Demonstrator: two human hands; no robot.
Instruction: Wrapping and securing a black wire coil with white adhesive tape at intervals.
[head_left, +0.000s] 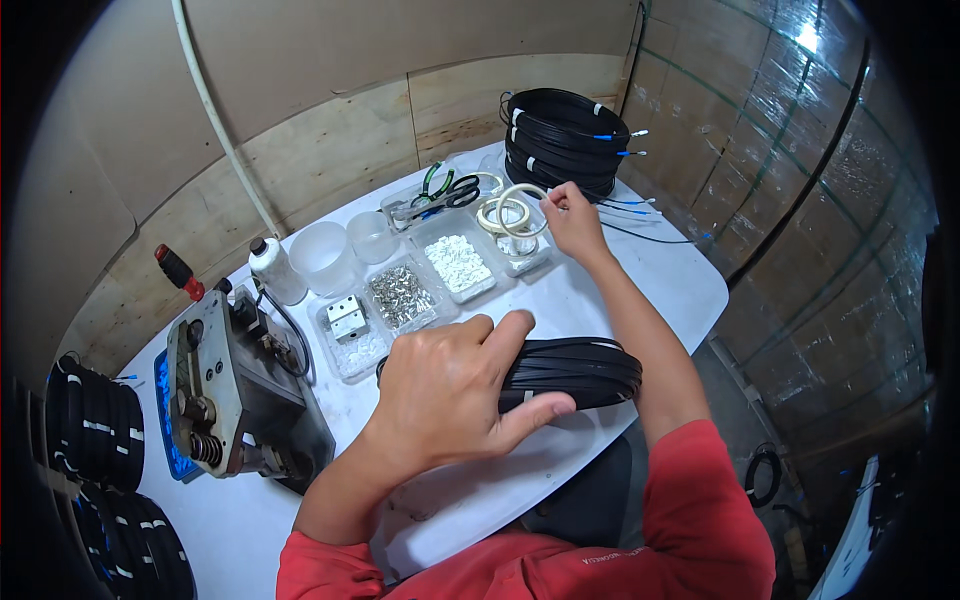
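My left hand (pixel 445 385) is closed around a bundled coil of black cable (pixel 570 372) at the table's near edge, its thumb lying along the near side. Further off, my right hand (pixel 573 222) pinches the side of a thin cream tape roll (pixel 522 187), which is tilted up. Under that roll, another cream tape roll (pixel 483 213) rests on a clear tray. Beside it stands a tray of small white pieces (pixel 458 263), and next to that a tray of small metal terminals (pixel 400 296).
A metal press machine (pixel 225 390) stands at the left, near stacked black cable coils (pixel 100 420). More cable coils (pixel 565 140) stand at the back right. Scissors (pixel 455 192), clear tubs (pixel 322 258), a white bottle (pixel 275 268) and a metal block (pixel 347 318) line the table (pixel 660 290).
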